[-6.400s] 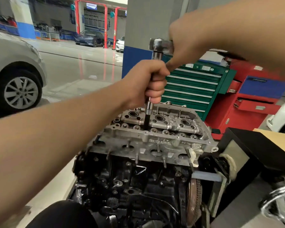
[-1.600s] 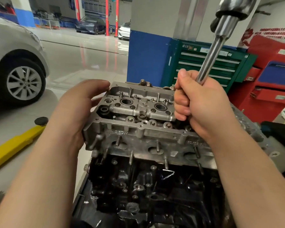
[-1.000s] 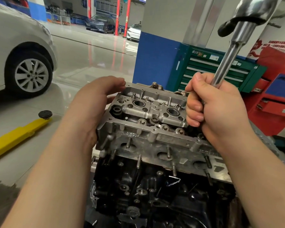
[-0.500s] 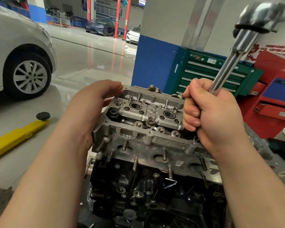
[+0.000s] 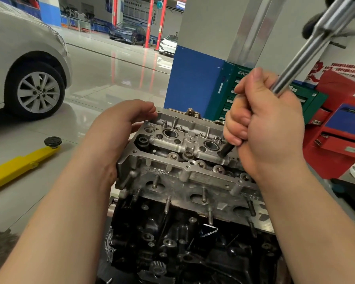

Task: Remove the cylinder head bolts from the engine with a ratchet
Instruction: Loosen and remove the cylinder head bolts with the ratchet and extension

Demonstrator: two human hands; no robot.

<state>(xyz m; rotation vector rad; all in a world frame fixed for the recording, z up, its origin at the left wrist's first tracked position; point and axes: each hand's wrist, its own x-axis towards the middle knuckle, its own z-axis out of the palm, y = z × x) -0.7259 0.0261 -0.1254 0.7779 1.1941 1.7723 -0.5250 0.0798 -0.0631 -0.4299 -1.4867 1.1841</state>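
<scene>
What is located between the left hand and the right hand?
In the head view, the grey aluminium cylinder head lies between left hand and right hand.

Ratchet extension (image 5: 307, 50) in my right hand (image 5: 268, 130): polished, mirror-bright steel. Cylinder head (image 5: 184, 160): dull, rough-cast grey aluminium. Engine block (image 5: 182, 242) at 6 o'clock: black, greasy. Floor (image 5: 103, 78) at 10 o'clock: glossy, reflective.
</scene>
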